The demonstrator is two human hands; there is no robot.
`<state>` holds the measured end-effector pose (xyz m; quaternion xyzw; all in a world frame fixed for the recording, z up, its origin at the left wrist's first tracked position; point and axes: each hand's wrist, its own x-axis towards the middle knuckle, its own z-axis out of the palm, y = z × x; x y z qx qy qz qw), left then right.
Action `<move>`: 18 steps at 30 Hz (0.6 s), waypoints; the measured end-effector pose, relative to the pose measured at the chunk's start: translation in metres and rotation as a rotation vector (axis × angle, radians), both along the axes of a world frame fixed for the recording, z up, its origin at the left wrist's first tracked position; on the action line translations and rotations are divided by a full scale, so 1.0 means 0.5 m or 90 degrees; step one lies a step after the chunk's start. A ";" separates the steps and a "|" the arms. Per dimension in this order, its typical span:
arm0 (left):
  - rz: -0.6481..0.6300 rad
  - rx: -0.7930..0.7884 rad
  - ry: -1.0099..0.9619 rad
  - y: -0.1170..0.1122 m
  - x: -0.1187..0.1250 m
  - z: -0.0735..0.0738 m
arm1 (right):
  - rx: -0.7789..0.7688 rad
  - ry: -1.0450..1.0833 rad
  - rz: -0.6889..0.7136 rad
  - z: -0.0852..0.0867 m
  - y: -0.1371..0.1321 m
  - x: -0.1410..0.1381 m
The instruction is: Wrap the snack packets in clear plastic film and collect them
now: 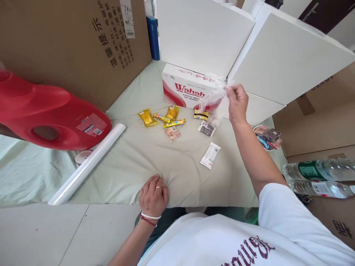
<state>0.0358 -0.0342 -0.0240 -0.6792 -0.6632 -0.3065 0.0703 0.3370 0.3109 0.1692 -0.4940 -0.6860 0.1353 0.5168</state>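
Observation:
My right hand (237, 101) is raised over the back right of the cloth, its thumb and fingers pinched on the top of a thin clear plastic bag (212, 96). The bag hangs down in front of the red and white water carton (188, 88), over a small yellow packet (201, 114) and a dark purple packet (206, 128). My left hand (153, 194) rests on the cloth near the front edge, fingers slightly bent, holding nothing visible. Ahead of it lie a pink-brown packet (172, 133), yellow snack packs (147, 117) and thin yellow sticks (174, 123). A white sachet (210, 155) lies nearer me.
A red jug (55, 114) and a white plastic-film roll (88, 162) lie left, with a large cardboard box (69, 48) behind. White panels (205, 33) stand at the back. At right are a bowl of packets (267, 137) and water bottles (318, 170).

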 end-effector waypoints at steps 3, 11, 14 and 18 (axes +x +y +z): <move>-0.002 -0.012 -0.038 0.002 0.001 -0.005 | -0.087 0.305 0.047 0.015 -0.116 0.043; 0.000 -0.024 -0.154 0.006 0.013 0.033 | -0.472 0.708 -0.158 -0.175 -0.412 0.111; -0.032 -0.085 -0.313 -0.004 0.067 0.075 | -0.460 0.719 -0.240 -0.226 -0.490 0.143; -0.152 -0.409 -0.691 -0.007 0.183 0.135 | -0.272 0.494 -0.417 -0.227 -0.576 0.178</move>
